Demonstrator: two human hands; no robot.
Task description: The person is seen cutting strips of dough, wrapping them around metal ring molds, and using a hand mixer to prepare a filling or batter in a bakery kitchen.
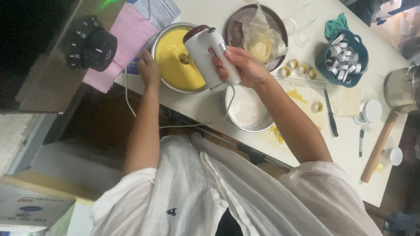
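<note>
Two hands, white mixer (211,57), round steel bowl (162,41)

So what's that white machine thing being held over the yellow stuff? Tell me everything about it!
It is a white hand mixer, plastic by its look, with a dark red end and a small grey button. The right hand grips its handle, holding it tilted over a round metal bowl of smooth yellow batter, with a beater dipping in. A white cord hangs off the table edge. The left hand steadies the bowl's rim.
</note>
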